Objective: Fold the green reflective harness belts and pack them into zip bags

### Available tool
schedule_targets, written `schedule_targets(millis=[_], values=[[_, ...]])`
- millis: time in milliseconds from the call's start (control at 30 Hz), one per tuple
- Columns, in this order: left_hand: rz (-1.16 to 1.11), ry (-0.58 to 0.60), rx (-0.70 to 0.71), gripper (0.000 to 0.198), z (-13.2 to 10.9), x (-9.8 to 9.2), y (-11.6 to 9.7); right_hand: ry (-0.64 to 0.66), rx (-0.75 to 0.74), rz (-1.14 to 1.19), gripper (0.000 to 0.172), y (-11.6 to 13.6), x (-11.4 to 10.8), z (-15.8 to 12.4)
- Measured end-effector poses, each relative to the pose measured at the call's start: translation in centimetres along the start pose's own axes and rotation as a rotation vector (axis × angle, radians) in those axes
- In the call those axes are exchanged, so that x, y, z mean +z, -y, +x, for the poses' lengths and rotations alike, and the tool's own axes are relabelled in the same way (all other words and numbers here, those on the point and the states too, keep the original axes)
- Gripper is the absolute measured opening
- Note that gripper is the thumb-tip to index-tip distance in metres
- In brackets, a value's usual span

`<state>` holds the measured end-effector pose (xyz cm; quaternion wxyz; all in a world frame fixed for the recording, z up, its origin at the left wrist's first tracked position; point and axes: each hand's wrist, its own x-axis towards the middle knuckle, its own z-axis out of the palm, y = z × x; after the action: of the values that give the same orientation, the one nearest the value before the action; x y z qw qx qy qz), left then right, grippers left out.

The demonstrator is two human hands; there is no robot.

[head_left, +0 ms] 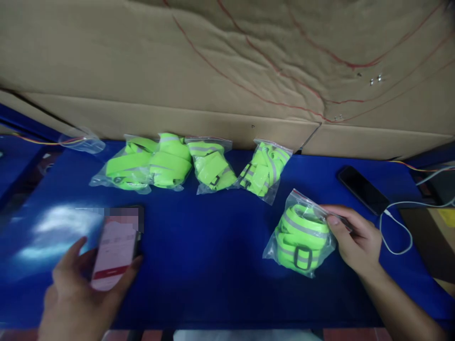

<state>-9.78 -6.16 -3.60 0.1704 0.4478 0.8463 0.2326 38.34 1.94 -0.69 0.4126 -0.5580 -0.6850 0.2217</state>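
My left hand (pixel 76 289) holds a smartphone (pixel 115 248) with a lit white and red screen, low on the left over the blue table (pixel 199 251). My right hand (pixel 355 239) pinches the top edge of a clear zip bag of neon-green reflective straps (pixel 302 234) that lies on the table right of centre. Several more bags of the same green straps (pixel 167 163) lie in a row along the back of the table, against the cardboard.
A large brown cardboard sheet (pixel 227 61) with red lines stands behind the table. A black phone (pixel 362 189) lies at the right with a white cable (pixel 398 227) plugged in. An empty clear bag (pixel 83 141) sits at the back left.
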Motion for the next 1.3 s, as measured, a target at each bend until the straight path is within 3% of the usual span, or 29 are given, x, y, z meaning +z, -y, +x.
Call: schedule_targets(millis=[33,100,200,300,400,533,667,733,800,867,933,1000,1067,1167,1300], values=[[0.128,-0.077,0.047,0.113,-0.5,0.4,-0.9,0.0,-0.006,-0.014,0.021,0.0,0.0,0.0],[0.247,-0.091,0.153,0.108,-1.8,1.7,-2.7,-0.003,-0.015,-0.034,0.02,-0.1,0.1,0.1],[0.236,-0.071,0.254,0.103,-3.7,3.6,-5.0,-0.011,-0.009,-0.05,0.019,-0.3,0.1,0.1],[0.23,-0.092,0.264,0.101,-4.7,4.8,-6.4,-0.03,0.04,-0.043,0.022,-0.6,0.2,0.1],[0.224,-0.104,0.238,0.098,-4.4,4.9,-6.8,-0.092,0.103,0.064,0.025,-0.6,0.6,0.2],[0.235,-0.038,0.211,0.101,-3.0,3.6,-6.6,-0.096,0.174,0.152,0.018,-0.2,1.1,0.6],[0.297,0.004,0.129,0.099,-2.5,1.6,-7.5,0.079,0.281,0.199,0.023,0.0,0.1,1.5],[0.26,-0.025,0.205,0.09,-2.7,1.2,-8.6,0.23,0.304,0.266,0.031,0.3,-0.6,1.9],[0.073,-0.025,0.385,0.078,-3.0,1.5,-10.1,0.339,0.295,0.369,0.033,1.0,-0.8,2.1],[-0.214,0.146,0.544,0.075,-3.4,2.8,-11.9,0.408,0.296,0.469,0.028,2.0,-0.4,2.0],[-0.494,0.488,0.542,0.081,-3.7,4.8,-13.8,0.466,0.324,0.538,0.023,3.1,0.6,1.8],[-0.742,0.79,0.37,0.082,-3.8,6.8,-15.6,0.543,0.366,0.578,0.022,3.9,1.7,1.6],[-0.905,0.966,0.128,0.071,-3.8,8.2,-16.8,0.615,0.41,0.611,0.026,4.1,2.5,1.3],[-0.997,0.998,-0.077,0.063,-3.6,9.0,-17.3,0.625,0.479,0.655,0.032,3.5,3.3,0.6],[-1.0,0.959,-0.081,0.065,-3.2,8.4,-16.5,0.588,0.506,0.571,0.025,3.0,4.0,-0.3]])
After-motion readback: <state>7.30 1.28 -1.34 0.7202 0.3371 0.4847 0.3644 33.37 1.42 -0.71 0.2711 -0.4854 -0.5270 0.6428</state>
